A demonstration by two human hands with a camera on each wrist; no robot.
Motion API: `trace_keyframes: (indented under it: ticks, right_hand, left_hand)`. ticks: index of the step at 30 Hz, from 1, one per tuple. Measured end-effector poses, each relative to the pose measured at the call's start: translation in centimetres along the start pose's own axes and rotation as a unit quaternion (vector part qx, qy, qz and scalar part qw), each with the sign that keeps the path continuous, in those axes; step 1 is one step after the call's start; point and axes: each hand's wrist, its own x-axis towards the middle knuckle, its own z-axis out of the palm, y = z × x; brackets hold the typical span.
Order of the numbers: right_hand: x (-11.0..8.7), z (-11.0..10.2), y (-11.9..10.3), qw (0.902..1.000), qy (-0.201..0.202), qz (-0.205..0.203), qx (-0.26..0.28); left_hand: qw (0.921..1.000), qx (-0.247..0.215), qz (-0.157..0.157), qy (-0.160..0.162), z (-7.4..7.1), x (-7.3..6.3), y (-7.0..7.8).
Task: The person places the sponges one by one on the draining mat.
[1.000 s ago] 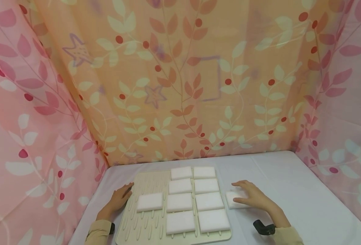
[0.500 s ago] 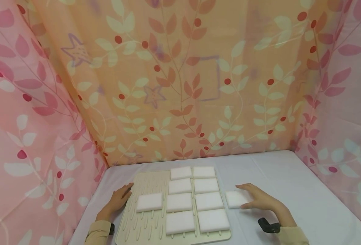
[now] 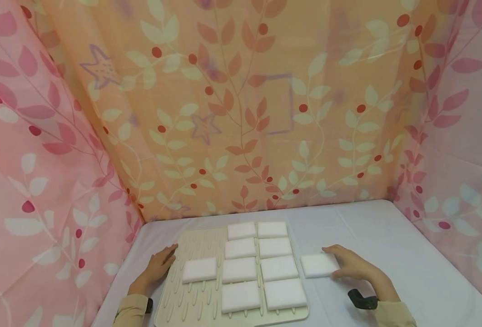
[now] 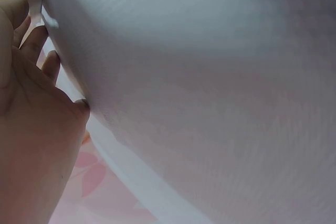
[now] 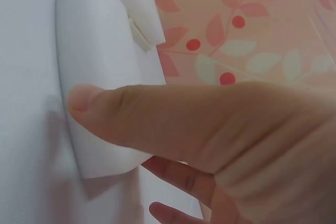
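A white block-shaped sponge (image 3: 317, 265) lies flat on the cloth just right of the beige ridged mat (image 3: 191, 240). My right hand (image 3: 353, 265) is at its right end, thumb on the near side and fingers on the far side, spread apart. In the right wrist view the straight thumb (image 5: 142, 111) lies in front of the sponge (image 5: 97, 40), other fingers below and away from it. My left hand (image 3: 156, 268) rests at the mat's left edge, fingers extended; in the left wrist view its fingertips meet the edge of a pale surface.
Several white sponges lie on the mat: two columns on its right half and a single sponge (image 3: 200, 270) farther left. A white cloth (image 3: 371, 236) covers the table. Floral curtains (image 3: 241, 113) stand behind and at both sides.
My right hand has slid to the right along the sponge, uncovering most of it. The sponge has stayed beside the mat. My left hand has kept its place.
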Motion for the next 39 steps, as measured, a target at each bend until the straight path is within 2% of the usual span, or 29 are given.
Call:
trace_keyframes:
  ticks: [9,16,23,30,39]
  right_hand:
    - [-0.1,-0.6,0.2,0.9997,-0.001,0.02,0.01]
    - [-0.2,-1.1,0.2,0.9996,0.015,0.021,0.015]
    - [-0.2,-1.1,0.2,0.9987,0.023,0.03,0.034]
    - [-0.1,-1.3,-0.2,0.9986,0.052,0.0,-0.002]
    - [0.1,-1.6,-0.9,0.9982,0.06,-0.002,0.004]
  left_hand:
    - [0.9998,0.006,-0.012,-0.015,-0.2,0.1,0.2]
    - [1.0,-0.003,0.003,-0.003,0.0,0.1,-0.1]
    - [0.9999,-0.01,-0.003,-0.003,0.0,0.1,-0.2]
    - [1.0,0.005,-0.002,-0.003,-0.4,-0.1,0.4]
    - [1.0,-0.002,-0.001,0.003,-0.1,0.0,0.5]
